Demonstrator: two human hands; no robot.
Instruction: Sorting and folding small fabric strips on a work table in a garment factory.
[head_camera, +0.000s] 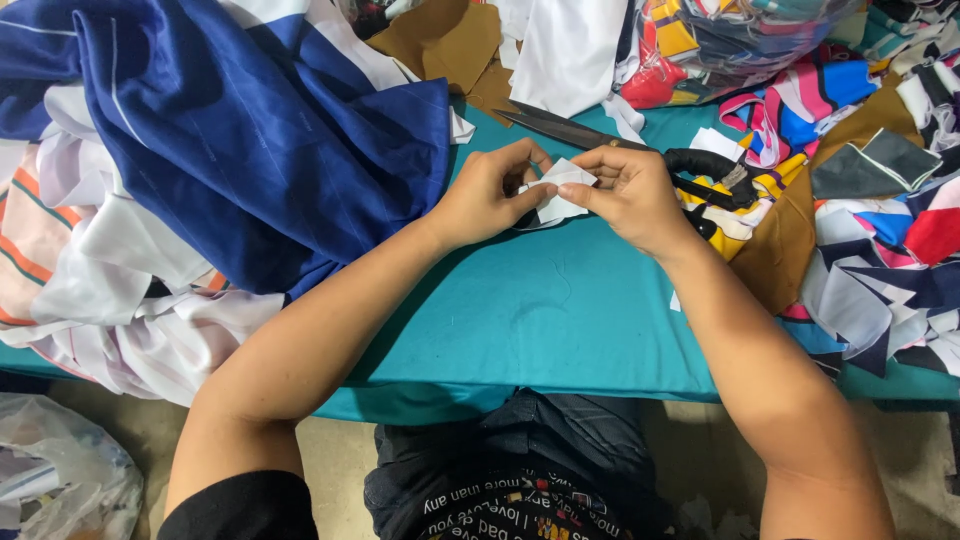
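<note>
- White scrap: small folded piece of white fabric, held between both hands just above the teal table, near its far middle.
- Left hand: fingers curled, thumb and fingertips pinched on the scrap's left edge.
- Right hand: thumb and forefinger pinched on the scrap's right side and top; knuckles face the camera.
- Hands close together, fingertips nearly meeting over the scrap.
- Scissors: large, dark blades with black handles, lying flat on the table just behind the hands; blades point left, handles right, partly hidden by the right hand.
- Blue cloth: big navy sheet with thin pale lines, heaped left of the hands, its edge near the left wrist.
- White cloth: crumpled pile under and left of the blue cloth, spilling over the table's near edge.
- Striped scraps: mixed pink, blue, yellow, navy and white pieces piled to the right.
- Brown cloth: tan piece at the far side.
- Plastic bag: on the floor, lower left.
</note>
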